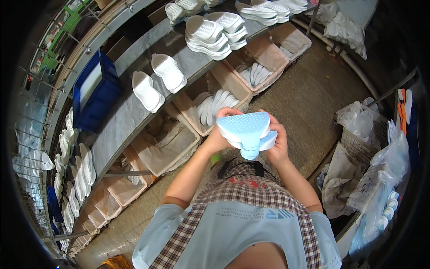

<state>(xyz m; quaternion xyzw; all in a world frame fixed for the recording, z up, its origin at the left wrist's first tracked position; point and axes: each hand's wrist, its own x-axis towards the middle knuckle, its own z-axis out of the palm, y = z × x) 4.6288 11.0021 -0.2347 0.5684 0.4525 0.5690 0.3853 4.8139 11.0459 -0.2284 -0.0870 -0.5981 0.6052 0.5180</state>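
Light-blue dimpled sole-shaped pieces with white edges held up in front of brown-checked cloth apron. Bare left hand grips one side, bare right hand the other. White perforated soles on curved grey bench, ahead-left.

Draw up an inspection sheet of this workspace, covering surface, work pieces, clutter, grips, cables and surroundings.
Surface: curved grey worktable, bearing white soles singly and in stacks.
Work pieces: light-blue sole pieces, held above the floor, off the table.
Clutter: blue crate at the table's left part; plastic bags at right.
Left grip: closed on the pieces' left side.
Right grip: closed on their right side.
Cables: nothing seen.
Surroundings: lined bins below the table, some holding soles; wire mesh far left.
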